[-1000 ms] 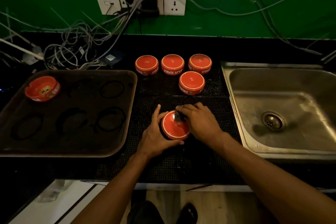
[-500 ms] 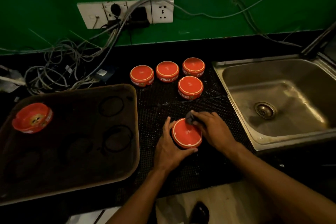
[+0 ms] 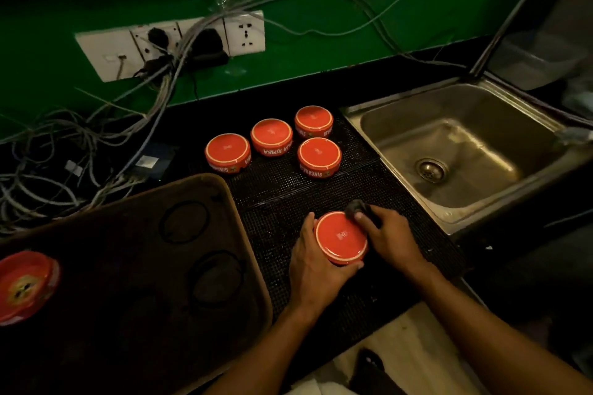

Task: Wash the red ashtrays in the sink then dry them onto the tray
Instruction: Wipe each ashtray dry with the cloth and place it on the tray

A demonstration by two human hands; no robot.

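I am holding one upturned red ashtray (image 3: 340,238) on the black mat (image 3: 276,189) of the worktop, my left hand (image 3: 316,269) cupping its 7 o'clock side, grip curled round the wall. My right hand (image 3: 390,236) is pinching a dark cloth (image 3: 356,209) against the rim at 1 o'clock. The tray (image 3: 224,199) is lying at 9 o'clock of this ashtray, so the left hand is nearer for the transfer. Count: six ashtrays, meaning one held, four upturned (image 3: 319,155) at 12 o'clock, one upright (image 3: 25,285) on the tray. The sink (image 3: 449,138) is sitting at 2 o'clock.
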